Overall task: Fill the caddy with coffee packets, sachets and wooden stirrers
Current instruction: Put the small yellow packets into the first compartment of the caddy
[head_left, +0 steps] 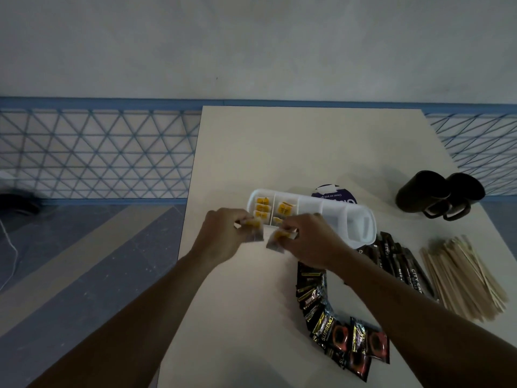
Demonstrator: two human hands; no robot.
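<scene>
**Both hands on sachets at the caddy's left end**

I see the white caddy (335,211) lying near the middle of the desk (307,141), its long side slanting toward the right edge. Its two left compartments hold yellow sachets (284,210); the compartments to the right look bare. My left hand (223,233) has its grip closed on a sachet just in front of the caddy's left end. My right hand (310,239) pinches another beside it, the two hands close but apart. Dark coffee packets (344,331) curve toward the desk's near edge, under my right forearm. Stick packs (402,264) lie beside the stirrers (461,278) by the right edge. Two dark mugs (439,196) stand toward the far right corner. A purple lid (334,194) shows behind the caddy.
</scene>
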